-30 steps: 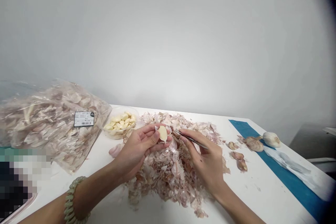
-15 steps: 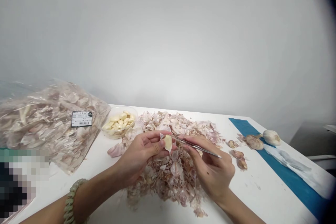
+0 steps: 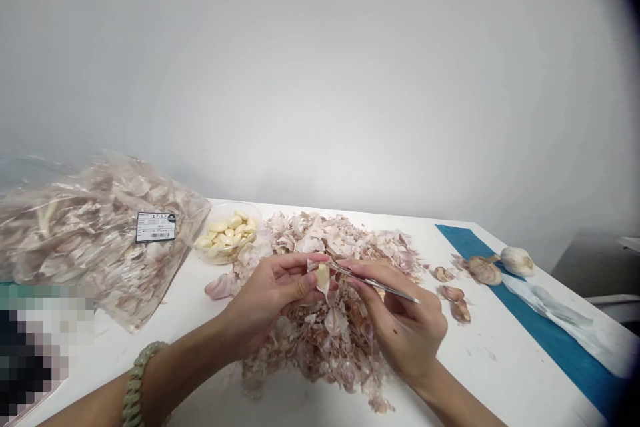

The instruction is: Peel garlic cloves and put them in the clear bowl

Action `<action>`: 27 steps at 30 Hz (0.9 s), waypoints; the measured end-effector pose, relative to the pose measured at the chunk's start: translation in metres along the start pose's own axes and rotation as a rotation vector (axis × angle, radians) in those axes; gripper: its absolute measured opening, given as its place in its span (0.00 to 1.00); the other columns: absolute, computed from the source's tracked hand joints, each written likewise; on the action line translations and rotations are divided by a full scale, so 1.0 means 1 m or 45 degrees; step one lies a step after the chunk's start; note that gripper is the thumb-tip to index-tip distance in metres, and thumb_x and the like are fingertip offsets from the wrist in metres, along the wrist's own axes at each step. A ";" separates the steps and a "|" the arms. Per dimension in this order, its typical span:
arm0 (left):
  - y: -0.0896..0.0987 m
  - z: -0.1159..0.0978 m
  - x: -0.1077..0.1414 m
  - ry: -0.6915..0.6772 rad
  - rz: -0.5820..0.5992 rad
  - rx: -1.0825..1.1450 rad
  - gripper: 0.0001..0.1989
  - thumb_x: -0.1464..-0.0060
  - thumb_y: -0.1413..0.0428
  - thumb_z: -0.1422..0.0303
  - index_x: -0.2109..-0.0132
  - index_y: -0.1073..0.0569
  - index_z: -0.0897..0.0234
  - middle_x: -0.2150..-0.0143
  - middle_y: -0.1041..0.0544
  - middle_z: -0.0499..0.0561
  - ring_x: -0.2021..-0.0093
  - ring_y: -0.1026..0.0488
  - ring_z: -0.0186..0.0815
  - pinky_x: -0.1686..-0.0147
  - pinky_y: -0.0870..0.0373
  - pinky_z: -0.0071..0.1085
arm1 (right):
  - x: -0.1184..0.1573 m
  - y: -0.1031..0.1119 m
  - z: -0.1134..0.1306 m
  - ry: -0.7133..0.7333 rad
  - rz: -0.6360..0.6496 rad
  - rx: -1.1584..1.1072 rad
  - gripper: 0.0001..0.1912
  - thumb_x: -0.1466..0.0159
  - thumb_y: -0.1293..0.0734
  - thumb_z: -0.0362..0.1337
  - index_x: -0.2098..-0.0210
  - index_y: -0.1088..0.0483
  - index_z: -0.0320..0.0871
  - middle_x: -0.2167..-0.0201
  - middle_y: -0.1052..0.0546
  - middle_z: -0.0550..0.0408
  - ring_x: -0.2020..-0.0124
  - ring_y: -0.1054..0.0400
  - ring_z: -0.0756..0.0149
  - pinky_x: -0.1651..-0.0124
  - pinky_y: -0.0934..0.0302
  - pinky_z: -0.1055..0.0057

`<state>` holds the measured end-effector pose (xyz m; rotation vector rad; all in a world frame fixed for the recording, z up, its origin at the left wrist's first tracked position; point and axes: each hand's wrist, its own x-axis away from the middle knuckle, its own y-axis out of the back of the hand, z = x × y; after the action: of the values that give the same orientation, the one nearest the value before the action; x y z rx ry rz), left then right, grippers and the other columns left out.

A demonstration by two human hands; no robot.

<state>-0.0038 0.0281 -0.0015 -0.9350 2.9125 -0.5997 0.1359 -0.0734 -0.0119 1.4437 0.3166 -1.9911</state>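
My left hand [image 3: 267, 297] pinches a partly skinned garlic clove [image 3: 323, 279] between thumb and fingers, its pale flesh showing with skin still around it. In my right hand [image 3: 407, 320] is a pair of metal tweezers [image 3: 385, 288], whose tips touch the skin at the clove's upper edge. Both hands are over a large heap of garlic skins [image 3: 325, 360]. Behind my left hand, a clear bowl [image 3: 196, 250] holds several peeled cloves. An unpeeled clove [image 3: 220, 286] lies beside the bowl.
A clear bag of garlic skins [image 3: 100, 233] with a label fills the left side. To the right lie loose cloves [image 3: 460, 310], a partly opened bulb [image 3: 484, 271] and a whole bulb [image 3: 517, 261] near a blue strip [image 3: 530, 330] with white plastic on it.
The clove has tilted in my left fingers and sits slightly lower. The tweezers have shifted a little to the left at their back end.
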 end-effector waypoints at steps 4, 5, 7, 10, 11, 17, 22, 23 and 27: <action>0.001 0.001 -0.001 0.001 -0.001 -0.020 0.13 0.55 0.36 0.66 0.59 0.21 0.60 0.62 0.20 0.50 0.64 0.25 0.30 0.62 0.30 0.25 | 0.002 0.000 -0.001 0.022 0.001 -0.015 0.19 0.45 0.33 0.18 0.58 0.28 0.44 0.64 0.20 0.54 0.63 0.25 0.64 0.66 0.28 0.67; 0.001 0.002 -0.001 0.001 0.000 -0.022 0.13 0.55 0.35 0.66 0.59 0.21 0.60 0.62 0.19 0.50 0.64 0.25 0.30 0.62 0.29 0.25 | 0.002 0.000 -0.001 0.026 -0.002 -0.021 0.20 0.46 0.33 0.18 0.58 0.28 0.44 0.64 0.20 0.54 0.63 0.25 0.64 0.65 0.28 0.67; 0.002 0.003 -0.001 -0.002 0.001 -0.028 0.14 0.55 0.35 0.66 0.59 0.22 0.60 0.63 0.19 0.50 0.65 0.24 0.30 0.62 0.29 0.25 | 0.003 0.000 -0.001 0.029 -0.002 -0.028 0.20 0.46 0.33 0.18 0.58 0.28 0.43 0.64 0.21 0.53 0.62 0.25 0.64 0.65 0.28 0.66; 0.003 0.004 -0.001 -0.020 0.001 -0.064 0.14 0.55 0.36 0.66 0.58 0.22 0.60 0.61 0.19 0.51 0.63 0.24 0.30 0.61 0.29 0.25 | 0.004 0.000 -0.001 0.017 -0.005 -0.036 0.21 0.46 0.34 0.18 0.57 0.28 0.43 0.63 0.21 0.53 0.62 0.26 0.63 0.64 0.28 0.65; 0.003 0.004 -0.001 -0.030 -0.002 -0.079 0.14 0.55 0.36 0.66 0.58 0.22 0.59 0.60 0.19 0.51 0.62 0.24 0.31 0.61 0.29 0.25 | 0.005 0.000 -0.001 0.011 -0.003 -0.036 0.21 0.46 0.34 0.17 0.57 0.28 0.43 0.63 0.21 0.53 0.62 0.26 0.63 0.64 0.28 0.66; 0.002 0.001 0.002 -0.068 -0.007 -0.158 0.15 0.54 0.36 0.65 0.57 0.22 0.59 0.60 0.19 0.52 0.60 0.24 0.33 0.60 0.29 0.27 | 0.004 0.000 0.003 0.059 -0.015 -0.038 0.23 0.47 0.34 0.16 0.56 0.28 0.43 0.64 0.21 0.52 0.63 0.26 0.63 0.65 0.28 0.64; 0.000 -0.001 0.004 -0.087 -0.020 -0.185 0.14 0.55 0.36 0.65 0.58 0.22 0.59 0.59 0.19 0.52 0.57 0.24 0.35 0.58 0.28 0.28 | 0.004 -0.001 0.003 0.103 -0.007 -0.048 0.24 0.48 0.34 0.15 0.55 0.28 0.41 0.63 0.21 0.52 0.62 0.26 0.62 0.64 0.28 0.63; 0.000 -0.001 0.004 -0.090 -0.020 -0.182 0.14 0.55 0.36 0.65 0.58 0.21 0.59 0.59 0.19 0.52 0.57 0.24 0.35 0.58 0.28 0.28 | 0.004 -0.001 0.003 0.104 -0.007 -0.052 0.24 0.48 0.34 0.15 0.55 0.28 0.41 0.63 0.21 0.51 0.62 0.26 0.62 0.64 0.28 0.63; 0.000 -0.001 0.003 -0.095 -0.020 -0.192 0.14 0.55 0.36 0.65 0.58 0.21 0.59 0.59 0.19 0.52 0.57 0.24 0.35 0.58 0.28 0.28 | 0.005 -0.001 0.001 0.120 -0.019 -0.061 0.24 0.48 0.34 0.14 0.55 0.28 0.40 0.63 0.21 0.51 0.62 0.26 0.62 0.64 0.28 0.63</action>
<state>-0.0066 0.0270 -0.0008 -0.9733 2.9187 -0.3411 0.1332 -0.0747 -0.0160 1.5118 0.4144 -1.9176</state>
